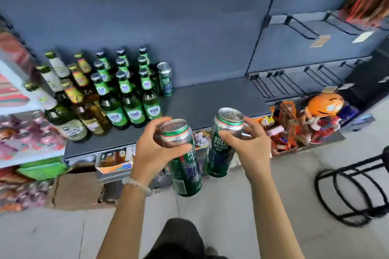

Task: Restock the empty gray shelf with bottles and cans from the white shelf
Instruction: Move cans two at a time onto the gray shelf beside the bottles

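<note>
My left hand point(154, 149) grips a tall green beer can point(185, 172) near its top. My right hand point(250, 145) holds a second green can point(222, 147) the same way. Both cans hang upright just in front of the gray shelf point(214, 103), above its front edge. On the shelf's left part stand several green and amber bottles point(117, 101) in rows. One green can point(165, 79) stands on the shelf to the right of the bottles, by the back wall.
A white shelf point(27, 153) with pink snack packs is at the left. A torn cardboard box point(77, 189) lies on the floor below. Snack packets point(294, 130) and an orange toy point(325, 104) sit right of the gray shelf. A black wire stand point(353, 191) is at right.
</note>
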